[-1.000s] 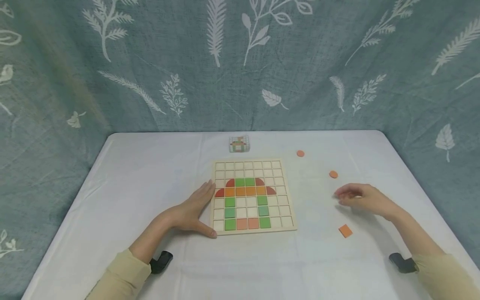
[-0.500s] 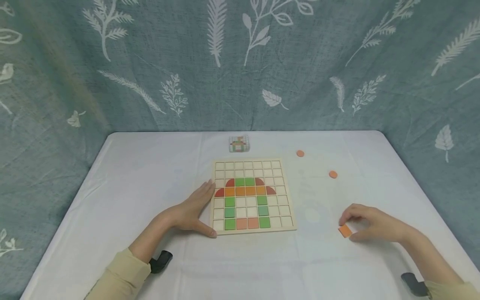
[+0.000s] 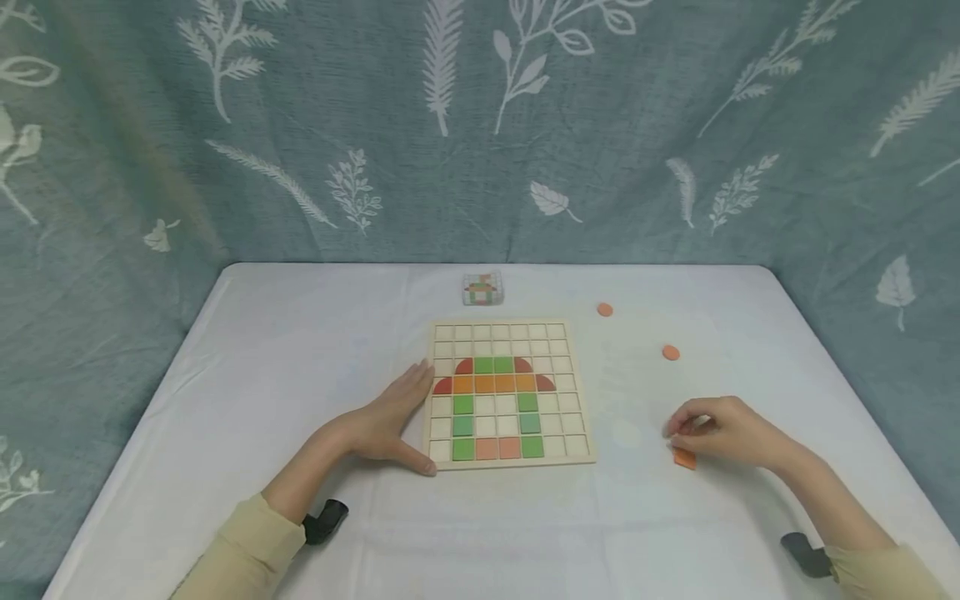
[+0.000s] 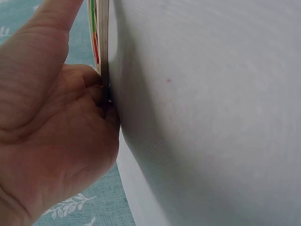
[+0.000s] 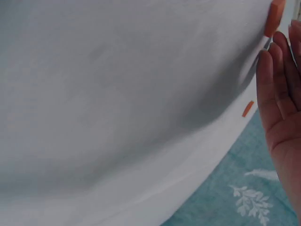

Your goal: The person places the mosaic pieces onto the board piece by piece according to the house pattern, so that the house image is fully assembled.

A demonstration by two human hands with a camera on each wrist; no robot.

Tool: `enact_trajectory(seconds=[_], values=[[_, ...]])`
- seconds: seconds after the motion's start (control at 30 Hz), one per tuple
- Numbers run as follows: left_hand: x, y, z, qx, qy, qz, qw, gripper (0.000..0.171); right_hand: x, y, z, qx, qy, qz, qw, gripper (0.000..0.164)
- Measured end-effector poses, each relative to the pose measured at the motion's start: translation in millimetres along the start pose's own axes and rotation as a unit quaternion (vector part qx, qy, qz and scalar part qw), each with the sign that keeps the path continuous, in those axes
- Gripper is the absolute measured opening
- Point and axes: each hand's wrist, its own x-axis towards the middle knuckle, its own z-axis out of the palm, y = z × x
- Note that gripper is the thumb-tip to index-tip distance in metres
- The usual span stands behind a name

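Note:
My left hand (image 3: 390,421) rests against the left edge of a square wooden grid board (image 3: 570,400), fingers along the side and thumb at the near corner. In the left wrist view the board's edge (image 4: 104,42) meets the fingers. Green, orange, pink and dark red tiles lie in the board's cells as a symmetrical pattern. To the right of the board, my right hand (image 3: 723,433) pinches an orange square tile (image 3: 684,459), partly covered by the fingers. That tile (image 5: 274,19) shows at the fingertips in the right wrist view.
Two orange round tiles (image 3: 671,352) (image 3: 605,309) lie on the white-covered table (image 3: 300,333), farther back on the right. Behind the board stands a small pattern card (image 3: 482,288). A blue-green leaf-print cloth (image 3: 360,100) hangs around the table.
My right hand came toward the table's near side to the orange square tile, took hold of it, and shifted it slightly left. My left hand has stayed at the board.

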Motion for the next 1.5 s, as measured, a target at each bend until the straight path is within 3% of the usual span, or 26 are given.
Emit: enact_trajectory(seconds=[0.17,0.33,0.6,0.77,0.87,1.0,1.2,1.33,1.5], values=[[1.9,0.5,1.0,0.000,0.000,0.002,1.0000,0.132,-1.6,-0.2,0.0,-0.002,-0.021,0.021,1.000,0.019],[2.7,-1.8,2.2,0.002,0.006,-0.005,1.0000,0.134,-9.0,-0.4,0.1,-0.022,-0.029,0.003,0.999,0.027],[3.1,-3.5,3.1,0.005,0.008,-0.009,0.9999,0.135,-10.2,-3.8,-2.4,-0.058,-0.043,0.005,0.997,0.024],[2.6,-3.6,2.8,0.007,0.009,-0.010,0.9999,0.135,-6.8,-3.9,2.9,-0.071,-0.019,0.002,0.997,0.023],[2.3,-3.3,3.0,0.008,0.007,-0.012,0.9999,0.135,2.4,-4.2,10.4,-0.051,0.009,-0.009,0.999,0.023],[2.1,-2.4,3.8,0.005,0.008,-0.014,0.9999,0.135,28.2,-12.5,19.5,0.029,0.026,-0.012,0.999,0.022],[1.5,-1.4,2.6,0.004,0.009,-0.010,0.9999,0.133,88.2,-39.7,30.0,0.140,0.014,-0.027,0.990,0.025],[1.9,-1.2,2.9,0.006,0.008,-0.008,0.9999,0.132,131.7,-58.0,38.3,0.137,0.007,-0.056,0.989,0.023],[1.9,-0.2,3.9,0.002,0.007,-0.007,1.0000,0.132,179.6,-77.1,49.0,0.061,0.004,-0.057,0.996,0.016]])
